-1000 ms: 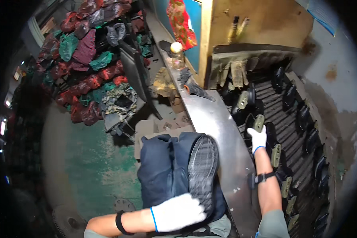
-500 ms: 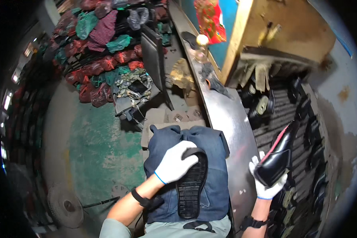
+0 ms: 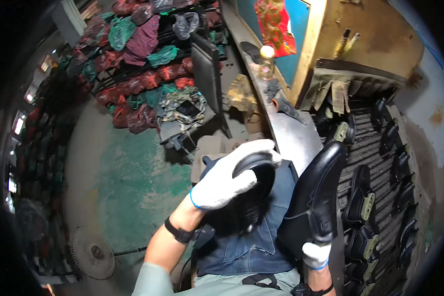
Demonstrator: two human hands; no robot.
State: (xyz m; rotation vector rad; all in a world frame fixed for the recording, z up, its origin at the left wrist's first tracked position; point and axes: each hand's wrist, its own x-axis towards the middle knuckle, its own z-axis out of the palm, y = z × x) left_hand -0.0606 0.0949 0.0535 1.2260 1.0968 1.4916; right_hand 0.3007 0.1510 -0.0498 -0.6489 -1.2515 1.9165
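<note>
My gloved left hand [image 3: 222, 180] is wrapped round the rounded end of a black shoe sole [image 3: 246, 204], with the thumb on one face and the fingers over the rim. That sole is tilted up over my lap, partly in shadow. At the right, my gloved right hand [image 3: 315, 255] grips a black leather shoe [image 3: 318, 192] from its lower end. The shoe stands on a slant with its toe up and away from me; it covers most of that hand's fingers. Shoe and sole are apart. A blue denim apron [image 3: 251, 254] covers my lap.
Several black shoes [image 3: 362, 197] sit on a slatted conveyor [image 3: 375, 163] at the right, below a hood with hanging strips. A metal bench [image 3: 293, 135] bears a bottle [image 3: 266, 64]. A fan [image 3: 94, 251] stands lower left; bagged goods [image 3: 150, 76] are stacked far left.
My left hand has lifted and tilted the sole off my lap. My right hand has brought the shoe inward and nearer, turning its toe up. The view has shifted slightly.
</note>
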